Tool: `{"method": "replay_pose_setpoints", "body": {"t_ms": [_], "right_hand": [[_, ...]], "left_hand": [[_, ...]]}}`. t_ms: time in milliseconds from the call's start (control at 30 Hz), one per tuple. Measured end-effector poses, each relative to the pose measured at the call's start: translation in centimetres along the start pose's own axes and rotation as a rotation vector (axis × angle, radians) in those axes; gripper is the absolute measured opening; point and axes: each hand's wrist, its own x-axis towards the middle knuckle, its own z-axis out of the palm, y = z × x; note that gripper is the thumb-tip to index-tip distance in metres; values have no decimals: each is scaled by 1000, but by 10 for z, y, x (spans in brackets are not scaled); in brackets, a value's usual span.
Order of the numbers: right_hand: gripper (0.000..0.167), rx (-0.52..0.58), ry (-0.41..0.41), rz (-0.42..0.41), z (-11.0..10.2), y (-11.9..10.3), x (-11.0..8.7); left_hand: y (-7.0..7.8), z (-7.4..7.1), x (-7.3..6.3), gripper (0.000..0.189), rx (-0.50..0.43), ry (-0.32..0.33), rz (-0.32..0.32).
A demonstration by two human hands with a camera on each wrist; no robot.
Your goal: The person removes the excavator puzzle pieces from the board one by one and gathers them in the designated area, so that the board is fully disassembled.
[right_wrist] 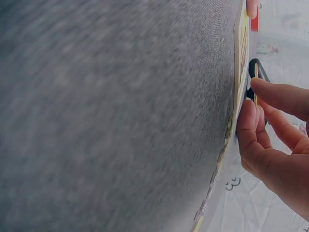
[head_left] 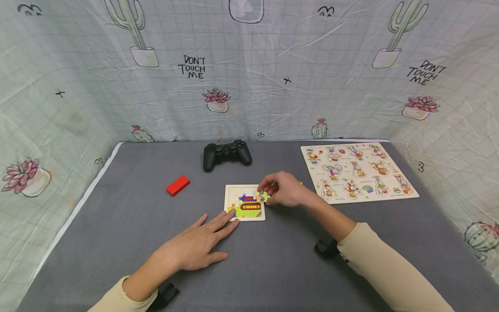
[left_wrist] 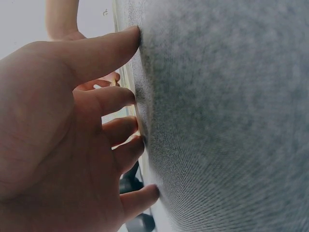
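Note:
A small wooden jigsaw puzzle (head_left: 250, 213) with a light frame lies on the grey table, showing a colourful tracked vehicle. My right hand (head_left: 286, 190) pinches a yellow-green puzzle piece (head_left: 265, 196) between thumb and fingers over the frame's right side. In the right wrist view this piece (right_wrist: 256, 71) stands edge-on, held by the fingertips just above the puzzle. With fingers spread, my left hand (head_left: 200, 242) rests beside the puzzle, two fingertips on its lower left corner. In the left wrist view, the left hand's fingertips (left_wrist: 126, 99) touch down along the surface.
A black game controller (head_left: 227, 154) lies behind the puzzle. To the left is a red block (head_left: 178, 185). A large board of animal figures (head_left: 356, 173) lies at the right. A yellow bit (head_left: 300, 183) shows behind the right wrist. A patterned cloth (head_left: 249, 86) hangs behind the table.

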Motion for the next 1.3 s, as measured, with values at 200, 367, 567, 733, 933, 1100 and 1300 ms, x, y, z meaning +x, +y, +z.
{"method": "replay_pose_setpoints", "body": {"t_ms": [200,367,567,733,933,1100,1300], "right_hand": [[35,6,7,37,-5,5,-6],[33,-5,16,53,-7,10,-9],[31,-27,21,59,-8,12,-12],[30,-60,21,70,-7,11,-13],[28,-99,5,60,-7,10,-13],[27,-123,0,48,-5,12,-13],[27,-150,-2,58,-3,12,-13]], "left_hand": [[-1,0,-1,78,-4,7,7],[-1,0,-1,78,-8,6,7],[-2,0,0,79,-14,1,8],[-1,0,-1,79,-13,7,8],[-1,0,-1,79,-8,8,6],[-1,1,-1,79,-4,11,6],[0,2,-1,79,-13,10,0]]}}
